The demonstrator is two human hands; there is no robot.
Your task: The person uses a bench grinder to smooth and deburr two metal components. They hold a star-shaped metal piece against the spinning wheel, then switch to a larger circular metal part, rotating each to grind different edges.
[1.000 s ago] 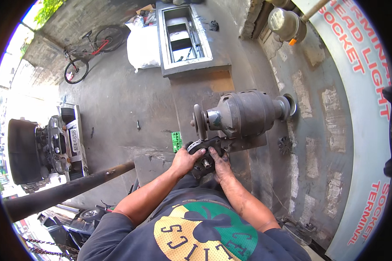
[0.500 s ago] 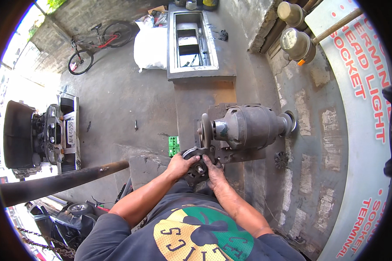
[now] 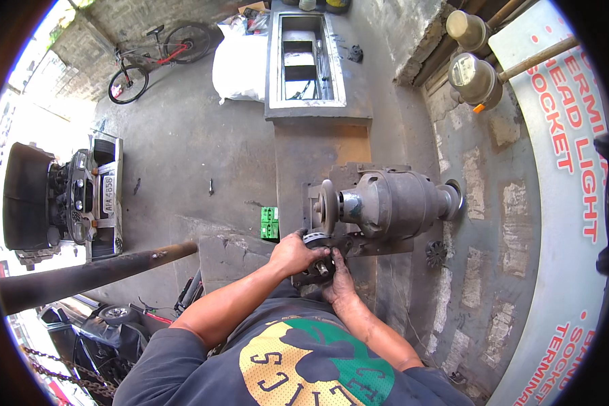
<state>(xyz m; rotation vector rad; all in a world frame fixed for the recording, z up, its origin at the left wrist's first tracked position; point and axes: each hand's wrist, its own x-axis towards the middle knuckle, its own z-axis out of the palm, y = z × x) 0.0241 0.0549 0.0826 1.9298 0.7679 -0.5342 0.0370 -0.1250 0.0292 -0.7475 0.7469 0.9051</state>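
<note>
A round dark metal housing with a slotted, bright-edged rim and a short central shaft is held between both my hands. My left hand grips its left side, with the thumb across the face. On its right side, my right hand closes with dirty fingers and thumb against it. The far rim sits just below the grinding wheel of a grey bench grinder; I cannot tell whether they touch. My hands cover much of the housing.
A green box stands left of the grinder. Beyond is a block with a metal-framed basin beside a white sack. A thick pipe juts in from the left. A vehicle, bicycle and wall meters surround the area.
The view has shifted a little. My hands and the housing appear slightly farther right, and the housing's face is turned, showing more of its slotted rim. Both hands keep hold.
</note>
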